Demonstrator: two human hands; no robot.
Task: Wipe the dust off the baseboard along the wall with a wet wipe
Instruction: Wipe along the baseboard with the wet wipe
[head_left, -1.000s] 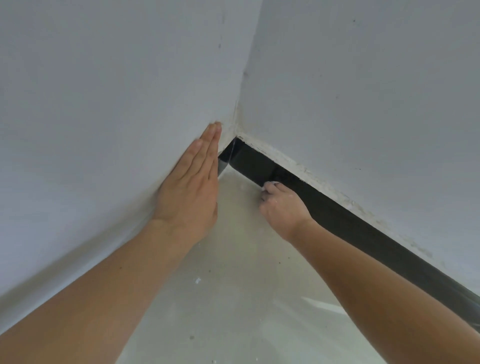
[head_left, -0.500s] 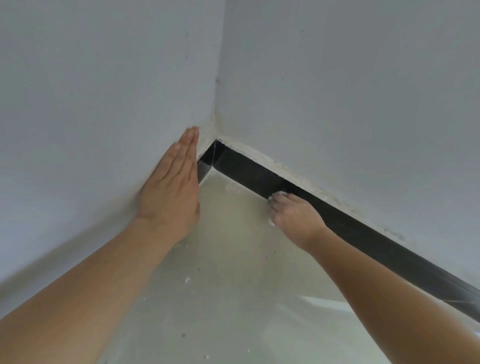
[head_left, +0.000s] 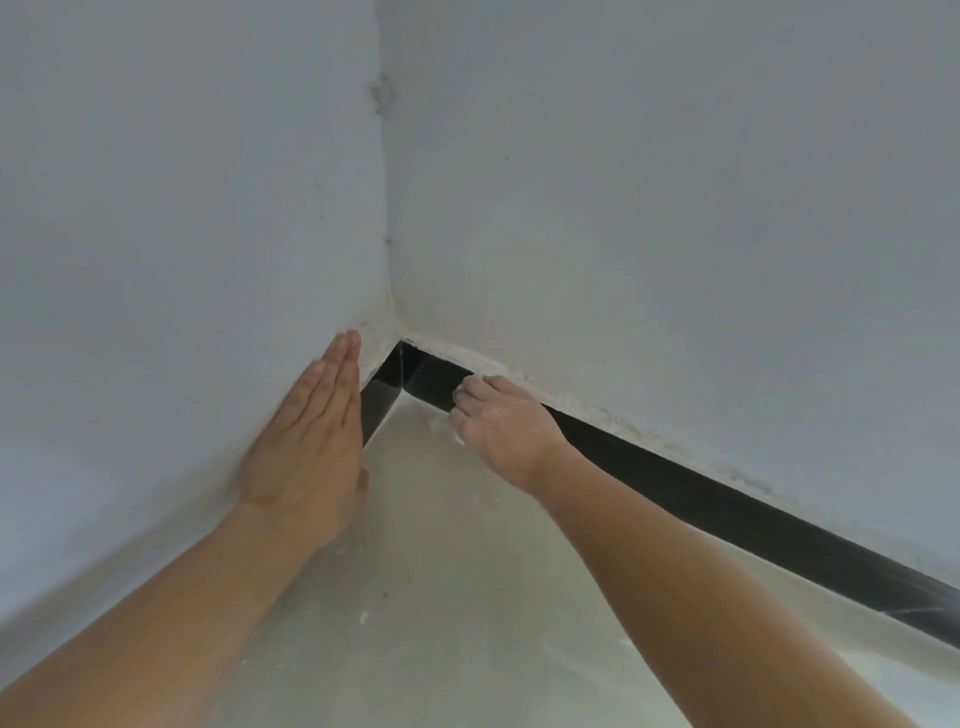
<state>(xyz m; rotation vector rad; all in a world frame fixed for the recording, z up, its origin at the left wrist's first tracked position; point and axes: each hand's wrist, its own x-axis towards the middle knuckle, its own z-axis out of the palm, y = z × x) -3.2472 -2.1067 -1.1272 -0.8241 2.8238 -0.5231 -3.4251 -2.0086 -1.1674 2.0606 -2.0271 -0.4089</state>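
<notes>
A glossy black baseboard (head_left: 727, 499) runs along the foot of the right wall into the room corner and turns onto the left wall. My right hand (head_left: 498, 421) presses against it near the corner, fingers curled over a white wet wipe (head_left: 458, 438), of which only small bits show under the hand. My left hand (head_left: 317, 441) lies flat on the left wall, fingers straight and together, tips pointing at the corner, holding nothing. It covers part of the left baseboard.
Two white walls (head_left: 675, 208) meet at a corner with rough plaster (head_left: 519, 371) along the baseboard's top edge. The pale floor (head_left: 441, 597) carries small white specks and dust. Faint scuff marks show on the baseboard at the far right (head_left: 930, 608).
My right hand slid right along the baseboard, then back toward the corner. The view shifted, with the corner now lower in frame. My left hand stayed flat on the wall.
</notes>
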